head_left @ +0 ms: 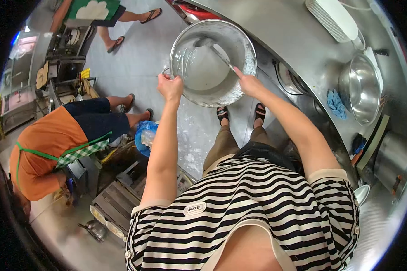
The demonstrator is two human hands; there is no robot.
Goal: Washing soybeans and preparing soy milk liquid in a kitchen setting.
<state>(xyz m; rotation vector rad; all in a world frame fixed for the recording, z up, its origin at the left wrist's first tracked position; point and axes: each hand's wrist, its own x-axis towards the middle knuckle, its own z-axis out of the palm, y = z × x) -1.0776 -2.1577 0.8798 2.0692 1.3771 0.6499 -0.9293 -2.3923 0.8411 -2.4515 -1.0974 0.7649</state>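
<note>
A large round metal pot (207, 96) is in front of me, with whitish, cloudy liquid (203, 73) inside and white residue on its inner wall. My left hand (170, 86) grips the loop handle on the pot's left side. The fingers of my right hand (249, 83) are closed around the handle of a metal ladle (220, 57), with the index finger laid along it. The ladle slants across the pot, its bowl at the far side near the liquid. Whether the pot rests on anything is hidden.
A steel counter (278, 30) curves along the right, bearing stacked white trays (332, 20), a metal bowl (364, 89) and a blue cloth (336, 103). A co-worker in orange (47, 135) bends at the left; another person stands farther off. A blue basin (140, 147) and white spills lie nearby.
</note>
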